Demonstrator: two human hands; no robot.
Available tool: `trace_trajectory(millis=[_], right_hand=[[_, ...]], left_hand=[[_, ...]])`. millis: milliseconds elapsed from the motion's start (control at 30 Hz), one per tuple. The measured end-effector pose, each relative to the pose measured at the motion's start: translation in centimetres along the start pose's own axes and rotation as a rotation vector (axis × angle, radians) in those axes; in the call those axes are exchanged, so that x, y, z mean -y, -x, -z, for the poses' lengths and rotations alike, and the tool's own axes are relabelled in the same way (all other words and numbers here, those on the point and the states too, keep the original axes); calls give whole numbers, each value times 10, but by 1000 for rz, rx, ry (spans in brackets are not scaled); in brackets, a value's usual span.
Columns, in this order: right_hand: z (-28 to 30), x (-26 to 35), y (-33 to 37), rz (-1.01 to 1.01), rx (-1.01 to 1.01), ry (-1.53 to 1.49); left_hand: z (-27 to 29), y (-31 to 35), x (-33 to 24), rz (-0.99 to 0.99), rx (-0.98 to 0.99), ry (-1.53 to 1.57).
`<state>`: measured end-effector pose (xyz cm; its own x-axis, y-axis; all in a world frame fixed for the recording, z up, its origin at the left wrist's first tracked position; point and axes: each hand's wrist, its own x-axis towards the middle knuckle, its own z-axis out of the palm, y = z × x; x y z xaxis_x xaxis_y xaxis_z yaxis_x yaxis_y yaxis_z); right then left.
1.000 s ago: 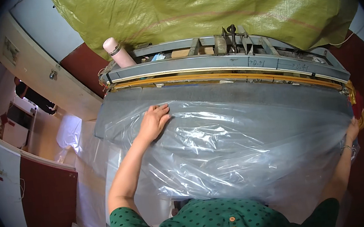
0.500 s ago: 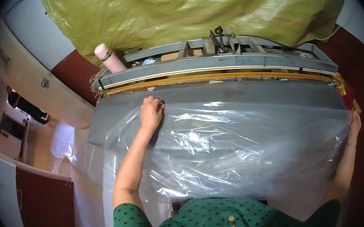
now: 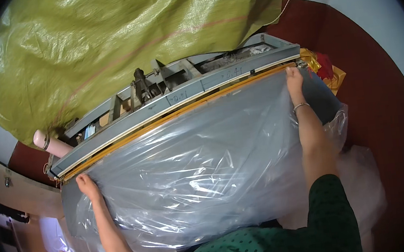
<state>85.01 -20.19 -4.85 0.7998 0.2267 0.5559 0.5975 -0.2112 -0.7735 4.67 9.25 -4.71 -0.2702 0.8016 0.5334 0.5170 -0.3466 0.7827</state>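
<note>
A large sheet of transparent plastic film [image 3: 202,170] lies wrinkled and shiny over a grey work surface [image 3: 74,201]. My left hand [image 3: 87,186] is closed on the film's far left corner, beside the left end of a long orange strip [image 3: 162,120]. At the strip's right end, my right hand [image 3: 295,81] pinches the film's other far corner. Between the two hands the film's far edge is stretched along the strip. Behind the strip runs a long grey metal frame [image 3: 184,94] with crosspieces and a dark upright fitting [image 3: 141,80].
A pink bottle [image 3: 53,143] leans at the frame's left end. Yellow-green woven sheeting [image 3: 119,41] bulges behind the frame. Gold and red wrapping [image 3: 326,68] hangs off the right end. More plastic film [image 3: 363,183] droops down at the right, and a door [image 3: 14,170] stands at the left.
My right hand has come up from the right side to the strip's right end, and my left hand has reached the left end. The film now extends up to the strip. The view has turned.
</note>
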Motion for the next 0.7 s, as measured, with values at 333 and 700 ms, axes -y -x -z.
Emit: trace_trajectory(millis=[333, 700], right_hand=[[-24, 18, -4, -49, -66, -241], [-31, -5, -13, -179, -203, -221]], left_hand=[[-23, -26, 13, 53, 3, 242], [-10, -13, -30, 259, -47, 383]])
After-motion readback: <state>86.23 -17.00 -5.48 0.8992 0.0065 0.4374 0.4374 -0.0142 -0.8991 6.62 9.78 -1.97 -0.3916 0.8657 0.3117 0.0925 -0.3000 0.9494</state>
